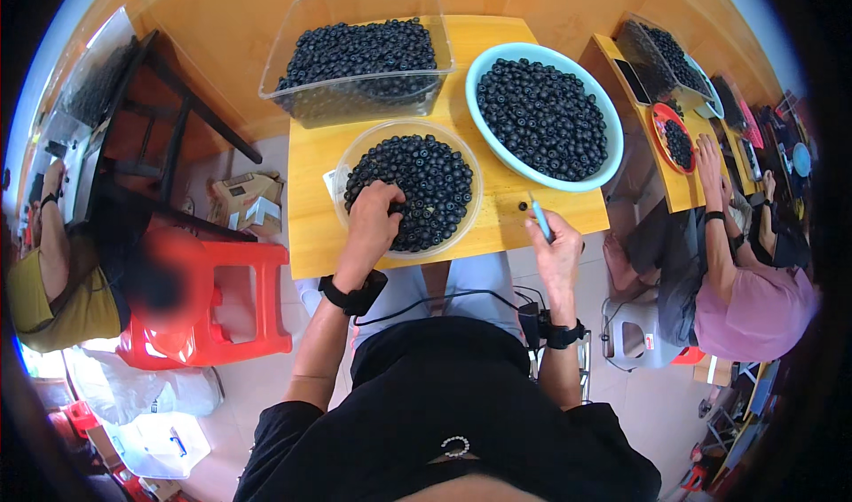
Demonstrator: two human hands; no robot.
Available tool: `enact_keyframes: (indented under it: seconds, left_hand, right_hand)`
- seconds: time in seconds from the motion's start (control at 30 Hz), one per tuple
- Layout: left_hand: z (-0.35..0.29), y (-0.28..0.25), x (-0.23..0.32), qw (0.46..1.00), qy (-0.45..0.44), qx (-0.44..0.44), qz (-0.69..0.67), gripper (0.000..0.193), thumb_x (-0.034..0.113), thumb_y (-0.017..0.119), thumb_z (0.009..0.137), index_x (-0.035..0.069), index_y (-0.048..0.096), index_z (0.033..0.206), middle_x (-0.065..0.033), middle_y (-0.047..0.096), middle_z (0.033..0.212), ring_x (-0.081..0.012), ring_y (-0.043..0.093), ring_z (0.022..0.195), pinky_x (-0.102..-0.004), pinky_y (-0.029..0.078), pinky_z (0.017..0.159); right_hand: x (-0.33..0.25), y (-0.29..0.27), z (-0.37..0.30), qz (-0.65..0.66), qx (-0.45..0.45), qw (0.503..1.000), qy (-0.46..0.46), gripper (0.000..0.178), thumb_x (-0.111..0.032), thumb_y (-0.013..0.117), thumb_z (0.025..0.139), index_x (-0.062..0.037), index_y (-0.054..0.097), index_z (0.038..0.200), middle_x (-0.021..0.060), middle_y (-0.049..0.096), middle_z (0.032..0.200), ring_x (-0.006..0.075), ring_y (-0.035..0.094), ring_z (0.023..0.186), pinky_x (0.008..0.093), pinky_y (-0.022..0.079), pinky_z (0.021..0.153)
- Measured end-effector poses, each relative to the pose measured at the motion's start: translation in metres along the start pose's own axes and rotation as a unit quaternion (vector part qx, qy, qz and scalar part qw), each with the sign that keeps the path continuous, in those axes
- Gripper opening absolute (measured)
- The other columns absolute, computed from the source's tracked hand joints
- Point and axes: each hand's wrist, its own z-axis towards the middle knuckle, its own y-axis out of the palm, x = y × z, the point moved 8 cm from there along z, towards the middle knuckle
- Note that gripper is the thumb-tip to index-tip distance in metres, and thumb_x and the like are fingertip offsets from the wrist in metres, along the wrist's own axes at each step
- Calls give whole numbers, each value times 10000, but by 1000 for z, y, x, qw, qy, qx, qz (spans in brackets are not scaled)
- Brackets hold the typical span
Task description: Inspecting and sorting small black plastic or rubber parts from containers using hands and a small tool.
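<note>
A round clear tub point(473, 160) full of small round black beads point(435, 202) stands at the front of the yellow table. My left hand point(377, 212) reaches into it with fingers curled down among the beads, and whatever the fingertips grip is hidden. At the table's front right, my right hand point(557, 243) is closed around a slim light-blue pen-like tool point(540, 221), its thin tip pointing away from me. A single black bead point(523, 206) lies on the table just left of that tip.
Behind the tub sits a clear rectangular bin point(373, 102) heaped with black beads. A light-blue bowl point(614, 151) of them is at the back right. A red stool point(257, 298) stands left. People work at both sides; a red plate point(661, 120) lies on the right-hand table.
</note>
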Motion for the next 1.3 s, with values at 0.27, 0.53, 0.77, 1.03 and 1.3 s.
enact_keyframes:
  seconds: [0.27, 0.53, 0.77, 1.03, 1.3]
  left_hand:
    - [2, 9, 20, 988, 88, 6, 129, 164, -38, 586, 673, 43, 583, 816, -124, 521, 787, -319, 525, 797, -397, 442, 695]
    - [3, 11, 17, 981, 97, -27, 168, 208, -15, 605, 670, 68, 580, 859, -134, 523, 793, -325, 524, 794, -415, 443, 705]
    - [7, 2, 3, 993, -25, -69, -95, 214, -36, 558, 757, 35, 578, 957, -87, 595, 858, -235, 590, 800, -325, 479, 705]
    - [-16, 46, 49, 665, -182, -204, -695, 151, 35, 571, 848, 26, 555, 998, -51, 606, 922, -119, 619, 790, -219, 519, 721]
    - [-22, 65, 57, 632, -198, -244, -708, 166, 33, 588, 837, 28, 546, 998, -44, 602, 903, -121, 623, 783, -227, 524, 723]
  right_hand:
    - [0, 11, -8, 24, -11, 999, -18, 147, -91, 650, 771, 6, 656, 880, -3, 502, 576, 51, 395, 523, 223, 319, 477]
    - [0, 11, -11, 19, -12, 999, -29, 142, -87, 647, 769, 1, 658, 880, 1, 506, 575, 53, 394, 517, 227, 318, 471]
    - [1, 11, -14, 18, -12, 999, -24, 145, -94, 650, 767, 0, 658, 877, 5, 508, 575, 57, 401, 519, 229, 334, 482]
    - [-47, 23, -21, 84, -86, 990, -71, 183, -129, 651, 774, 16, 639, 885, 98, 587, 669, 138, 497, 522, 271, 382, 477]
    - [-74, 33, -31, 83, -118, 977, -157, 173, -158, 620, 804, -12, 640, 894, 111, 612, 708, 200, 552, 531, 296, 411, 479]
